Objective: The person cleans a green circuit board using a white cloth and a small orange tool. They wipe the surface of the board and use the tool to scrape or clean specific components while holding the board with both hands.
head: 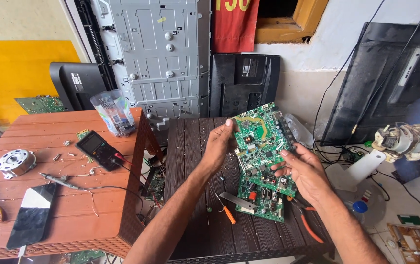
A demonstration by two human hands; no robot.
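Both your hands hold one green printed circuit board (260, 138) up at frame centre – your left hand (218, 145) pinches its left edge, thumb on top, and your right hand (304, 171) grips the lower right edge, fingers curled on the board. It's tilted, above the dark slatted plastic table (190, 195). Right below it a second green circuit board (264, 193) lies flat on that table; an orange-handled screwdriver (225, 210) sits just left of it, orange-handled pliers (308, 220) at lower right. Left of frame – a brown plastic table (63, 215) with a black multimeter (97, 149), a clear plastic cup (113, 112), a black phone (33, 215) and a round silver motor part (16, 162). Grey metal TV back panel (161, 54) leans top centre.
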